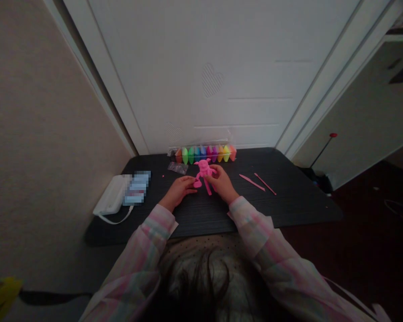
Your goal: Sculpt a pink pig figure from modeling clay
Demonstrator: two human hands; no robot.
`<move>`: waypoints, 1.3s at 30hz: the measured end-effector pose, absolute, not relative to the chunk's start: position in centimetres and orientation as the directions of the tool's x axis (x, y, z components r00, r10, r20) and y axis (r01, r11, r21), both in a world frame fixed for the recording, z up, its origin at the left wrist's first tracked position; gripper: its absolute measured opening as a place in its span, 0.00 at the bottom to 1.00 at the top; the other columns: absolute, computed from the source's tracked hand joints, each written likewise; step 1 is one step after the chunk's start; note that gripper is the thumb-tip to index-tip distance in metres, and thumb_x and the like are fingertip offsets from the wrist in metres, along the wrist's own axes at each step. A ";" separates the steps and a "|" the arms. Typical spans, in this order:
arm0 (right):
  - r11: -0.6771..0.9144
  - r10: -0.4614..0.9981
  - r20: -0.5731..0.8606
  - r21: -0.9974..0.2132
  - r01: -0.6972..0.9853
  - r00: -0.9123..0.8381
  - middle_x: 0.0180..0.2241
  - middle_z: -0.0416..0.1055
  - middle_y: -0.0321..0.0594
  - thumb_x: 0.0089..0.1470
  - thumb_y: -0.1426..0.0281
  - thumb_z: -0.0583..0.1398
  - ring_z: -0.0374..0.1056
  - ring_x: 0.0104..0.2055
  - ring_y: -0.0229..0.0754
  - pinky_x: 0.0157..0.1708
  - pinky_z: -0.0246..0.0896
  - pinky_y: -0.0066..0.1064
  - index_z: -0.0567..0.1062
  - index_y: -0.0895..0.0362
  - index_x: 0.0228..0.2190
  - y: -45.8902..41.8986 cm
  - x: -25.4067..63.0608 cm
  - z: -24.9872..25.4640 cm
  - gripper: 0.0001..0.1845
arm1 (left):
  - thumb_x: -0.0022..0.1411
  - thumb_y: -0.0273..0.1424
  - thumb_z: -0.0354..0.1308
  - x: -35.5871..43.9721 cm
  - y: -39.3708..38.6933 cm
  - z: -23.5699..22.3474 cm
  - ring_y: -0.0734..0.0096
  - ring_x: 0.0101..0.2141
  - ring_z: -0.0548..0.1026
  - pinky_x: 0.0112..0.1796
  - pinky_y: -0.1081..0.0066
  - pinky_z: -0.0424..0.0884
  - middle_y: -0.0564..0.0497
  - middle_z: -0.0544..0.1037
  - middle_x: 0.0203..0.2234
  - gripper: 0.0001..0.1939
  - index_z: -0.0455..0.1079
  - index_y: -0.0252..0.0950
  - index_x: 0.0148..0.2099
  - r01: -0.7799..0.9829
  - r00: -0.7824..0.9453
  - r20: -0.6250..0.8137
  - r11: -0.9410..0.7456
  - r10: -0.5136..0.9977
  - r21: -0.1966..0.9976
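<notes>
A pink clay figure (pixel 203 172) with a round head and thin limbs lies on the dark table (pixel 289 201) between my hands. The fingers of my left hand (pixel 179 188) are curled beside the figure's lower left part, touching it. My right hand (pixel 221 182) is closed around the figure's right side and leg. Both sleeves are pale plaid.
A row of coloured clay packs (pixel 204 153) stands at the table's far edge against a white door. Two pink modelling tools (pixel 258 182) lie to the right. A small clear wrapper (pixel 177 167) and a white pouch (pixel 116 197) lie to the left.
</notes>
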State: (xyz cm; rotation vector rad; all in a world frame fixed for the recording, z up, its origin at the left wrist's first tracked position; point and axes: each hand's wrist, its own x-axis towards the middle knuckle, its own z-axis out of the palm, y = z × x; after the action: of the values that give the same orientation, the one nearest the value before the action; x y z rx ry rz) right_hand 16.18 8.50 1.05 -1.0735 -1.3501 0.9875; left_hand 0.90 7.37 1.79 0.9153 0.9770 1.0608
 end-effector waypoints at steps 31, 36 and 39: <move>0.299 0.954 0.301 -0.949 0.098 0.002 0.32 0.63 0.34 0.38 0.66 0.61 0.62 0.31 0.35 0.36 0.59 0.30 0.61 0.56 0.33 8.0 16.0 0.7 0.19 | 0.40 0.32 0.64 1.0 7.8 1.1 0.78 0.24 0.69 0.30 0.74 0.65 0.53 0.73 0.22 0.12 0.71 0.31 0.28 -0.135 0.138 -0.035 0.054 0.990 0.989; 0.309 0.951 0.310 -0.947 0.091 -0.008 0.31 0.63 0.34 0.38 0.67 0.60 0.62 0.31 0.35 0.35 0.59 0.29 0.61 0.56 0.33 8.0 16.1 0.7 0.18 | 0.41 0.32 0.63 1.0 7.8 1.1 0.76 0.26 0.71 0.32 0.73 0.66 0.52 0.74 0.23 0.11 0.71 0.31 0.29 -0.135 0.143 -0.044 0.064 0.989 0.989; 0.300 0.953 0.303 -0.948 0.106 0.009 0.30 0.63 0.33 0.38 0.67 0.60 0.62 0.30 0.35 0.35 0.59 0.30 0.61 0.56 0.33 8.0 16.1 0.7 0.18 | 0.41 0.31 0.62 1.1 7.7 1.1 0.75 0.28 0.72 0.36 0.71 0.66 0.51 0.75 0.25 0.11 0.71 0.32 0.30 -0.179 0.165 -0.053 0.083 0.985 0.980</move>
State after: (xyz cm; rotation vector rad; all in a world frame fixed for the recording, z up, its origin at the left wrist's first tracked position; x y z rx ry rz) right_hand 16.05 7.97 0.69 -1.0632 -1.3951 0.9111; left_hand 1.11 7.67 1.14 1.0956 0.9888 1.1250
